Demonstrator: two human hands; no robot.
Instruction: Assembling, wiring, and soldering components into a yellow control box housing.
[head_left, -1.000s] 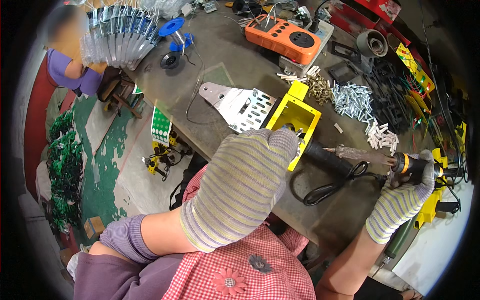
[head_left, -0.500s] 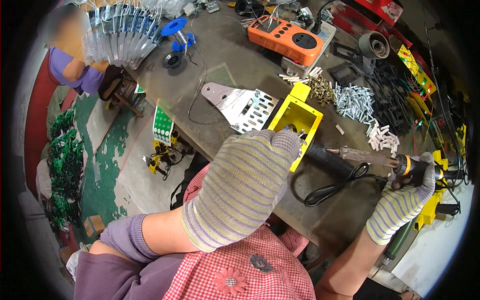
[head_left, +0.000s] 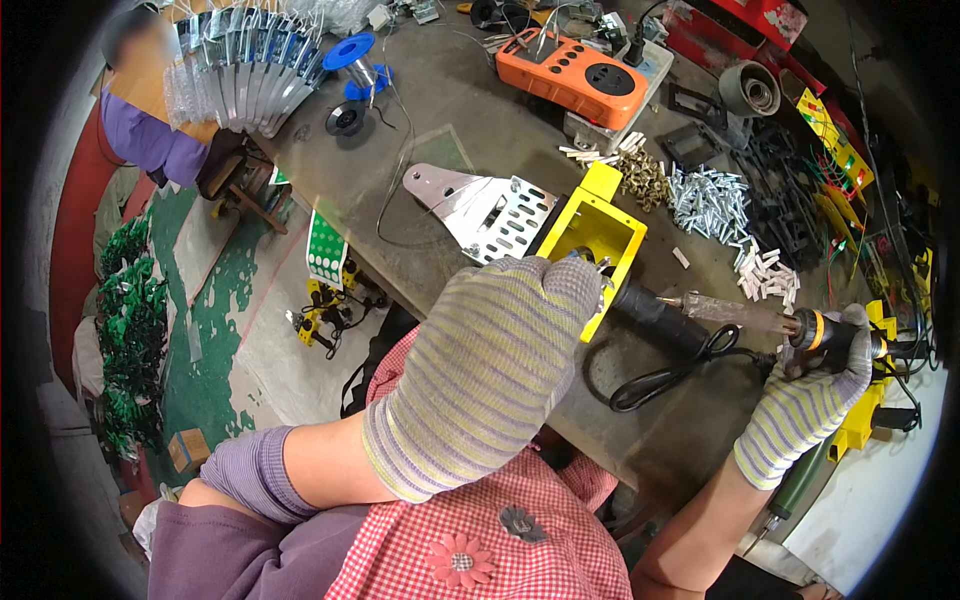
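Screws [head_left: 706, 203] (on the bench [head_left: 460, 105]) right of housing [head_left: 603, 226].

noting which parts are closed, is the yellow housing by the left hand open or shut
Open: the yellow housing shows its hollow inside, with no cover across its rim.

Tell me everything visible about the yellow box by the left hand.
The yellow box looks like painted metal: rectangular, open-faced and hollow, with a flat tab projecting from its far end. It lies slanted between a slotted silvery plate on its left and a black handle on its right. The gloved left hand covers part of its near side; how it grips there is hidden. A metallic bit shows beside the hand, too small to identify.
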